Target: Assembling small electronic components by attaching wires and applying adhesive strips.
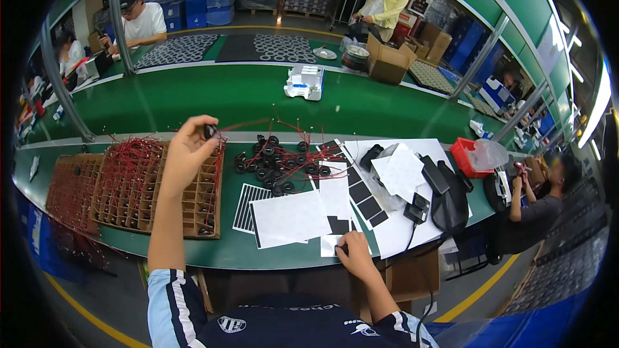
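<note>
My left hand [188, 151] is raised over the right side of a divided cardboard tray [216, 209]. Its fingers pinch a small black round part [209, 131] with thin red wires trailing to the right. On the green bench a heap of similar black round parts [265, 166] lies with tangled red wires. By the bench's front edge my right hand [356, 256] rests with thumb and finger closed at a small shiny pale sheet [328, 246]; a dark bit shows at the fingertips, too small to make out. White sheets [290, 218] and a black-striped sheet [244, 209] lie between the hands.
More wire-filled trays [72, 183] stand at the left. To the right are a black bag [449, 206], a black adapter [417, 208] with a cable, and a red bin [469, 158]. A white foam-like piece [304, 82] sits on the green belt [245, 93]. Several people are around.
</note>
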Demonstrator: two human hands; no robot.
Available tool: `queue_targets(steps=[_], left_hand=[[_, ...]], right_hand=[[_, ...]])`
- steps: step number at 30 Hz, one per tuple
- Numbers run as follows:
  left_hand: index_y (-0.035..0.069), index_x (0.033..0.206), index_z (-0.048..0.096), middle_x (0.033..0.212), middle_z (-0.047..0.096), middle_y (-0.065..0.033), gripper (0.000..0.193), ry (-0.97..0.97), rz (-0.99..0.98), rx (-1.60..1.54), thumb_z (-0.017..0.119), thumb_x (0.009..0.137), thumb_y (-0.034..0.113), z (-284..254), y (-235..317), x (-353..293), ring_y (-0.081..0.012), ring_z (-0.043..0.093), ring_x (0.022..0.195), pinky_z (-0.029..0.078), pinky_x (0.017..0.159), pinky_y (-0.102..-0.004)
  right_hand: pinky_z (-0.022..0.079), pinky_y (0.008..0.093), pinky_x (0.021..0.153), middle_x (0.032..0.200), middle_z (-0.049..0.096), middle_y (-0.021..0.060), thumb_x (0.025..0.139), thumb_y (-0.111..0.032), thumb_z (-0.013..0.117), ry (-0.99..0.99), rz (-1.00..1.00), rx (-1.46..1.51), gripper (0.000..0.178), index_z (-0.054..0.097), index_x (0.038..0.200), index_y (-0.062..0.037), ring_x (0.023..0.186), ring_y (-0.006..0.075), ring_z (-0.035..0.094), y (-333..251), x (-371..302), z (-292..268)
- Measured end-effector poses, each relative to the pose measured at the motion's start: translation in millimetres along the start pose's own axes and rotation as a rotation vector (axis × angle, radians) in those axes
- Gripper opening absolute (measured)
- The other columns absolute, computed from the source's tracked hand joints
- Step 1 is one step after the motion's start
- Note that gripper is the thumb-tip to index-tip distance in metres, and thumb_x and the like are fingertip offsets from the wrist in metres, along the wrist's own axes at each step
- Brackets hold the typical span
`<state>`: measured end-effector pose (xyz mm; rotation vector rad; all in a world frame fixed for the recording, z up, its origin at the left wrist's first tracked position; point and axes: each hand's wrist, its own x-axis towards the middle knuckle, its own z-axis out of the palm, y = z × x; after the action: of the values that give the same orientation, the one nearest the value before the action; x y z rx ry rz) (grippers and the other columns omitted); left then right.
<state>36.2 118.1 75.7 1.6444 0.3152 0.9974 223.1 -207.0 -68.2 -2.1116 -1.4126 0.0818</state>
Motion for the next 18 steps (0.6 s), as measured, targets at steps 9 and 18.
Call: queue_targets(steps=[9, 18], left_hand=[[0.002, 0.104, 0.034, 0.090, 0.055, -0.0168, 0.025, -0.068, -0.246, -0.341, 0.047, 0.084, 0.008, 37, -23, -45, -0.0192, 0.059, 0.065, 0.047, 0.056, -0.0255], [0.005, 0.105, 0.047, 0.090, 0.057, -0.0080, 0.028, -0.733, -0.272, -0.045, 0.055, 0.082, 0.018, 158, -91, -150, -0.0134, 0.055, 0.080, 0.043, 0.073, -0.0272]], right_hand=[[0.037, 0.0363, 0.070, 0.080, 0.049, 0.0099, 0.064, -0.004, 0.061, 0.016, 0.028, 0.062, 0.018, 0.052, 0.079, -0.0053, 0.078, 0.0285, 0.046, -3, -1, 0], [0.038, 0.0353, 0.068, 0.077, 0.050, 0.0098, 0.063, -0.004, 0.061, -0.047, 0.022, 0.057, 0.012, 0.053, 0.073, -0.0050, 0.077, 0.0291, 0.047, 1, 7, -2]])
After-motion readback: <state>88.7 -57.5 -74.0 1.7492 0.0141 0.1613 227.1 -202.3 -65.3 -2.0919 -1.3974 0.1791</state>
